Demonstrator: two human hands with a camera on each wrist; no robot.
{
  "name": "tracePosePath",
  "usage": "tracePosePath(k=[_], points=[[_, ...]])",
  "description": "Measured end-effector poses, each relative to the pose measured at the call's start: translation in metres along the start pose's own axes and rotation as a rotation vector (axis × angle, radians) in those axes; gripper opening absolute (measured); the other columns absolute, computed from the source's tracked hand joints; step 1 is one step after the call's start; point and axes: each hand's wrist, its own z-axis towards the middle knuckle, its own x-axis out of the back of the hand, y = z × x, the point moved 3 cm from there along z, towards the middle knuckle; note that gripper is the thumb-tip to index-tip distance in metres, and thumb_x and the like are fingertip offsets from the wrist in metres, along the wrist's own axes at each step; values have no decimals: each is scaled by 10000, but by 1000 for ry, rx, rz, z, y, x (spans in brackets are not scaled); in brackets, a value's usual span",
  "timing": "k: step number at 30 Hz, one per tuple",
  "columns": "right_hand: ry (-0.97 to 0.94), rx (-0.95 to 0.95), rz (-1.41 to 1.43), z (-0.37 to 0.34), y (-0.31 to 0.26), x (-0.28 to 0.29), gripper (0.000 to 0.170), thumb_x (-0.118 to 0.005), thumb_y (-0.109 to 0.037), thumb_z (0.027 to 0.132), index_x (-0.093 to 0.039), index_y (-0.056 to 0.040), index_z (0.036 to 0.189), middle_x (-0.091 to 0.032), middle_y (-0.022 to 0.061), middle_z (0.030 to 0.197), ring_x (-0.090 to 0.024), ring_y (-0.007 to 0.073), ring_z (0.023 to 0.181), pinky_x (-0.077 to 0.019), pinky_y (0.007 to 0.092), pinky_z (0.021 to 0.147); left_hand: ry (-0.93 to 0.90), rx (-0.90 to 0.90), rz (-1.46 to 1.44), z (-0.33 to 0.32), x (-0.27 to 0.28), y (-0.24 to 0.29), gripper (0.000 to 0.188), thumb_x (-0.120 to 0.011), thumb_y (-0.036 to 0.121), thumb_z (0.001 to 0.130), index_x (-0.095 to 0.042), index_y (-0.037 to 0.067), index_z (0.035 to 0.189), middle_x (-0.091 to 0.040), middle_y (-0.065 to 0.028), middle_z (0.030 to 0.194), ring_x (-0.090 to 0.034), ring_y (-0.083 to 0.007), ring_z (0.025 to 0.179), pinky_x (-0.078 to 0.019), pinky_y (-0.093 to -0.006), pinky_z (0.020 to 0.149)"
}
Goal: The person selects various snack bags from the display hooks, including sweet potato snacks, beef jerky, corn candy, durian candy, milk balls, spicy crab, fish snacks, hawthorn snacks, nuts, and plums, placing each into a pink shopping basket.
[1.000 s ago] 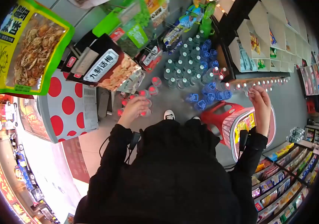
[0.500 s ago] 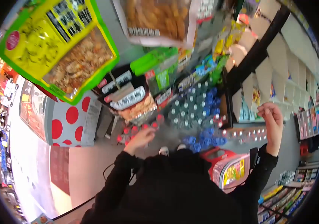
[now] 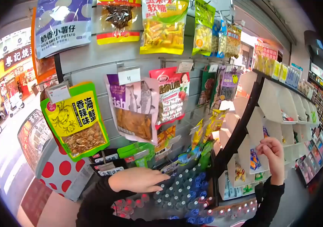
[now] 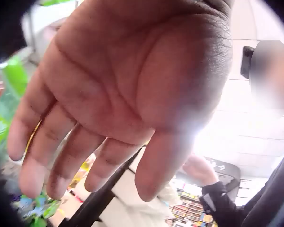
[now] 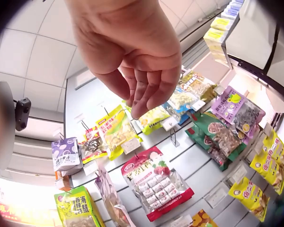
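My left hand (image 3: pixel 138 181) reaches across in front of the hanging snacks, its fingers fairly straight and nothing in it. In the left wrist view its palm (image 4: pixel 104 80) is bare and the fingers point downward. Beneath it in the head view stand clear bottles with white caps (image 3: pixel 174 191) and red-capped bottles (image 3: pixel 129 206). My right hand (image 3: pixel 274 155) is raised at the right, before the white shelf bins (image 3: pixel 246 142). Its fingers curl loosely with no object between them in the right wrist view. A green-edged crab snack bag (image 3: pixel 76 121) hangs up and left of my left hand.
Snack bags hang on a slatted wall, among them a pink-and-white bag (image 3: pixel 133 108) and a red candy bag (image 3: pixel 171 94). A black shelf post (image 3: pixel 241 128) slants beside the bins. The polka-dot box (image 3: pixel 61 170) stands at left, near the street. Blue-capped bottles (image 3: pixel 197 212) crowd the floor.
The head view has tilted up from the floor to the snack wall. My left hand has moved from over the red-capped bottles toward the wall. The right hand remains raised and loosely curled.
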Motion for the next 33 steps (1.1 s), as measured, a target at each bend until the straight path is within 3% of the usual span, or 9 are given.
tracePosePath(k=[5,9,13,15,20,26,29,31,33], points=[[-29,62,-87,31,-24,39,165,-464,-26,797,-488,5,957,-571,88,766,-535,116,651,-430,224,619,64,-332,30,54,86,47,374,-441,242,845,-410,3,1132,-519,-169,958,-516,-308,862,-425,-355,723],[-51,82,-119,66,-39,56,203,-470,-73,808,-487,-6,999,-572,75,793,-528,103,664,-423,211,628,377,-356,44,91,157,72,298,-447,206,847,-479,5,1065,-562,-123,930,-555,-196,832,-435,-303,736],[-64,157,-162,111,-55,63,257,-481,-123,813,-481,-22,1049,-571,54,859,-525,92,706,-419,210,642,619,-131,-163,129,233,47,285,-454,147,824,-485,-9,1060,-563,-98,931,-553,-124,758,-430,-253,723],[-1,149,-165,133,-60,61,270,-490,-136,809,-478,-28,1055,-568,52,887,-529,96,727,-420,217,651,901,-75,-182,141,260,27,292,-442,117,811,-477,-18,1068,-559,-113,938,-556,-142,764,-430,-261,728],[109,158,-180,190,-53,43,319,-516,-177,792,-469,-41,1078,-558,61,962,-539,110,796,-420,240,685,1236,75,239,164,309,-38,417,-485,153,755,-427,-65,1106,-556,-152,956,-556,-191,831,-429,-266,744],[-23,239,-145,285,-15,-21,385,-554,-181,758,-478,-7,1094,-552,62,895,-525,129,791,-439,258,669,1136,336,214,194,333,-69,445,-505,178,718,-451,-77,1079,-529,-218,1013,-526,-267,938,-420,-305,784],[-22,399,-276,330,3,-61,529,-583,-290,754,-416,17,1151,-509,181,1068,-514,225,974,-424,300,773,1191,276,185,209,342,-86,374,-506,209,700,-509,-90,924,-519,-284,950,-510,-376,914,-417,-383,767],[64,368,-362,349,7,-80,620,-564,-366,753,-367,34,1185,-465,222,1122,-476,273,1035,-394,326,826,1076,315,81,218,345,-89,368,-516,214,701,-521,-96,898,-533,-283,912,-522,-377,890,-420,-386,756],[124,351,-355,372,5,-90,697,-533,-422,755,-316,65,1204,-431,250,1151,-435,303,1077,-347,339,882,1095,260,61,223,345,-89,337,-524,206,724,-540,-89,885,-584,-155,685,-580,-217,567,-473,-318,519]])
